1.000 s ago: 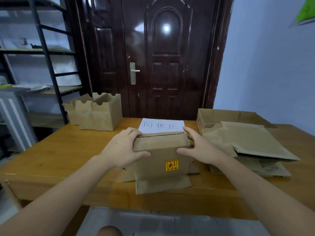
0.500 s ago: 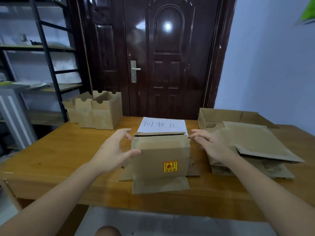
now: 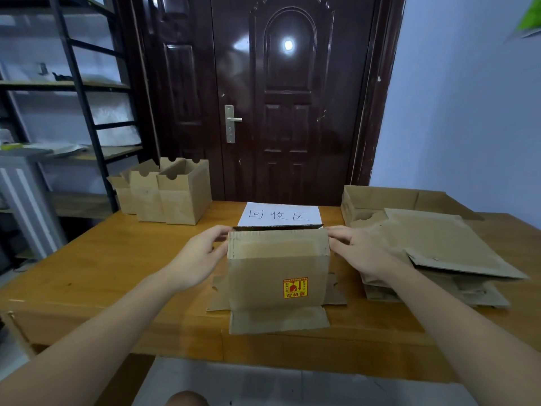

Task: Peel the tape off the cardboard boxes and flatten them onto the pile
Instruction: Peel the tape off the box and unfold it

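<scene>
While both forearms reach in from the near edge of the table (image 3: 87,276), the box (image 3: 278,271) stands upright at centre, bottom flaps splayed flat on the wood toward the viewer and out to each side, a yellow-and-red sticker (image 3: 295,287) on its near face. The left hand (image 3: 199,259) sits against the box's left wall near the top, fingers loosely extended and only lightly bent, thumb by the upper corner; whether it presses or merely touches is hard to tell. The right hand (image 3: 351,252) mirrors it at the right wall, fingers straight-ish, tips at the top right corner, not wrapped round anything. Bare tabletop runs wide to the left of the box; on the right the room is tighter, with the pile (image 3: 439,250) of flattened cardboard just beside the right hand and reaching close to the table's right side. Behind the box lies a white sheet (image 3: 279,213) with handwritten characters. Farther back left, three open-topped boxes (image 3: 167,194) stand together near the far edge, and beyond them a dark door (image 3: 287,98).
</scene>
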